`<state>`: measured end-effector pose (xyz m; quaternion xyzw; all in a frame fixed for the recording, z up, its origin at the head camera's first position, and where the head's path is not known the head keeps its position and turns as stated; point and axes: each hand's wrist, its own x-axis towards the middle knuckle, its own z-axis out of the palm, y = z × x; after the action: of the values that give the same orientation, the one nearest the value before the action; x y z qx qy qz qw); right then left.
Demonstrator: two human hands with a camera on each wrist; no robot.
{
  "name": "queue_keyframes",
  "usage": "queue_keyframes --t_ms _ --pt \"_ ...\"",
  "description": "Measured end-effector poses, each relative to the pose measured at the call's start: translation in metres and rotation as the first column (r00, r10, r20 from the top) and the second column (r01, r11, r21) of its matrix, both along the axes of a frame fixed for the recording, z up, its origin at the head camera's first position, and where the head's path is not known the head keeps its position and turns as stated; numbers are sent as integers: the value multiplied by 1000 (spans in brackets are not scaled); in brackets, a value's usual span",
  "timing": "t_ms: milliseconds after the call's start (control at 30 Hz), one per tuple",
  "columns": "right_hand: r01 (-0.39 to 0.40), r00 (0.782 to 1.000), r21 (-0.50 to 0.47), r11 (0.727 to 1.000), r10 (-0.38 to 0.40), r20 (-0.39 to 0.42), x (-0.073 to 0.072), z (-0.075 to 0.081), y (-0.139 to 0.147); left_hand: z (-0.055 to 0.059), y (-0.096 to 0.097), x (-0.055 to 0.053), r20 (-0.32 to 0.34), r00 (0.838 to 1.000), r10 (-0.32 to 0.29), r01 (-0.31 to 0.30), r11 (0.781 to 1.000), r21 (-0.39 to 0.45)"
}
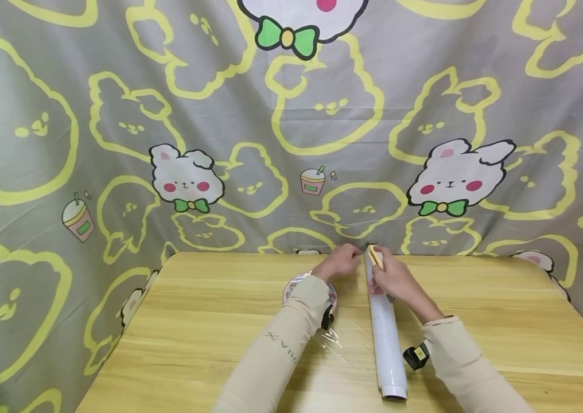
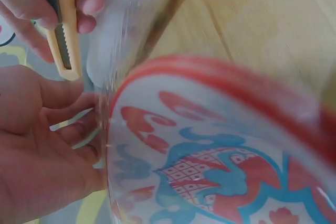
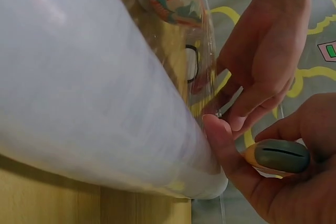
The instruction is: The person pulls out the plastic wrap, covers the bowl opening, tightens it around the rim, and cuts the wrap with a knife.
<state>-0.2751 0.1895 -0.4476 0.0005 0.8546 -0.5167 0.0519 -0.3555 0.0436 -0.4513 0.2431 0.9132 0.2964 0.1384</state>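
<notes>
A large roll of cling film lies lengthwise on the table, and a clear sheet of film spreads from it to the left. Under that sheet is a round patterned dish with a red rim, partly hidden by the left sleeve in the head view. My left hand pinches the film's edge near the roll's far end. A yellow utility knife is gripped in my right hand, just above that same end of the roll. In the right wrist view, the right fingertips touch the film beside the left fingers.
The wooden table ends at its back edge, close beyond both hands. A grey curtain with yellow cartoon outlines hangs behind and at the sides. A black strapped device sits at the right wrist.
</notes>
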Motion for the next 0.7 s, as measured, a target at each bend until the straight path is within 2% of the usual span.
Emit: queue_keyframes --t_ms 133,300,467,700 --pt "-4 1000 15 1000 4 7 -1 0 2 -1 0 -1 11 999 47 -47 996 69" --pt "-4 1000 57 998 5 -5 -6 0 0 -4 -2 -3 -5 994 106 -104 985 140" --pt "-10 999 118 993 14 -30 -11 -1 -2 -5 -1 -4 11 990 144 -144 979 146" --pt "-38 999 164 986 42 -22 -10 2 -4 -4 3 -2 -45 987 151 -145 981 128"
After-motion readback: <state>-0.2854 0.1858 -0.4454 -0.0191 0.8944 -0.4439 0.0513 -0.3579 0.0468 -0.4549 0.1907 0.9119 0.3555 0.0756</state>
